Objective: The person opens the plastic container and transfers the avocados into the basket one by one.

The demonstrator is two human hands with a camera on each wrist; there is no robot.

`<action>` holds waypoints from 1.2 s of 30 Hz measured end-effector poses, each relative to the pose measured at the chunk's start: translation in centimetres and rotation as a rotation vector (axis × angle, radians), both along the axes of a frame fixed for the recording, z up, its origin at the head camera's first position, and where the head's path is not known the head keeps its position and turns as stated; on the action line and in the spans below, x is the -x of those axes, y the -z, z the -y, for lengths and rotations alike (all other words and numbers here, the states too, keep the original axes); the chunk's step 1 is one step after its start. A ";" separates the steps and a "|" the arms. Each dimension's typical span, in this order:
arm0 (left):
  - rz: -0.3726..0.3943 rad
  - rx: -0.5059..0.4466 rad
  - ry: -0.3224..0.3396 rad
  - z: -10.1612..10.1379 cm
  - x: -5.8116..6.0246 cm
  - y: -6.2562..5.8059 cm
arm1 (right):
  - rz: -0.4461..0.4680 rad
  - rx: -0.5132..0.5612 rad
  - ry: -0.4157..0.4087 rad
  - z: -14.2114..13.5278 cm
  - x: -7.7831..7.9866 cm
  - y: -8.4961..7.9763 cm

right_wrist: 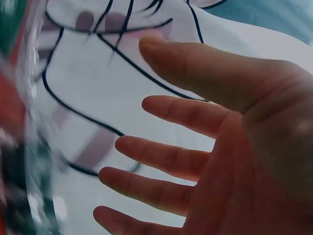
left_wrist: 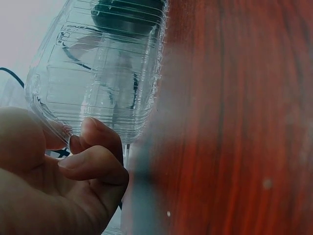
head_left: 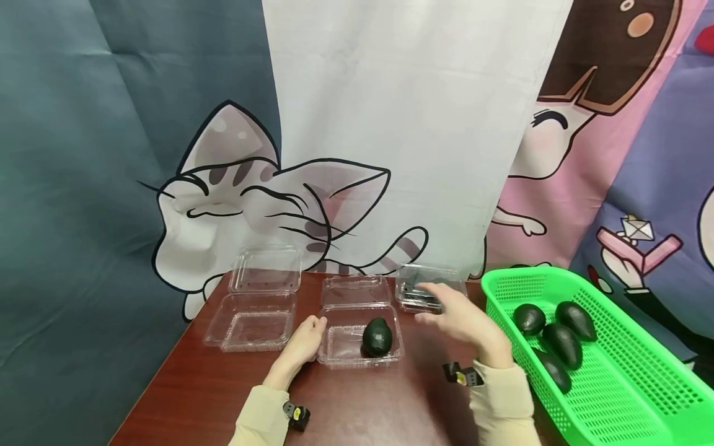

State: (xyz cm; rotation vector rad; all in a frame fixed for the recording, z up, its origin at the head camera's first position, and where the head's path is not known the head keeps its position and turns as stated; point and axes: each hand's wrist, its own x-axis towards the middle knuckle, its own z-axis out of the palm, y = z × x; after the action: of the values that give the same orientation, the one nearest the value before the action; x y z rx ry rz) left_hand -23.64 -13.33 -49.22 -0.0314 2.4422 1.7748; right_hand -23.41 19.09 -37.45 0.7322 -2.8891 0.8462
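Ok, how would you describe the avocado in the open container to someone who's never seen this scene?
On the reddish-brown wood-grained table, find the open clear plastic container that the left hand holds at its left side. In its right half sits one dark, rounded avocado. Unlike the four dark avocados grouped in the green plastic basket, it lies alone.

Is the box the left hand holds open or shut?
Open. The lid is folded back from the box, so the avocado sits uncovered.
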 end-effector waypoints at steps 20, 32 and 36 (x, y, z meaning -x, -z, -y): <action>0.012 0.021 0.005 -0.1 0.1 0.0 | 0.006 -0.048 -0.043 9.0 0.2 5.4; -0.005 0.035 -0.006 -0.2 0.2 0.2 | 0.045 -0.154 -0.045 12.4 0.2 8.3; -0.010 0.034 -0.012 -0.2 0.2 0.2 | 0.067 -0.133 -0.016 12.6 0.4 8.9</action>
State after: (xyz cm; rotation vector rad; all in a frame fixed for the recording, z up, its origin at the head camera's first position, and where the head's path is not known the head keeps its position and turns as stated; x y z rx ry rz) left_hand -23.80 -13.17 -49.40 -0.0401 2.4836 1.7427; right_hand -23.84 6.51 -46.33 0.7524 -3.0271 0.6986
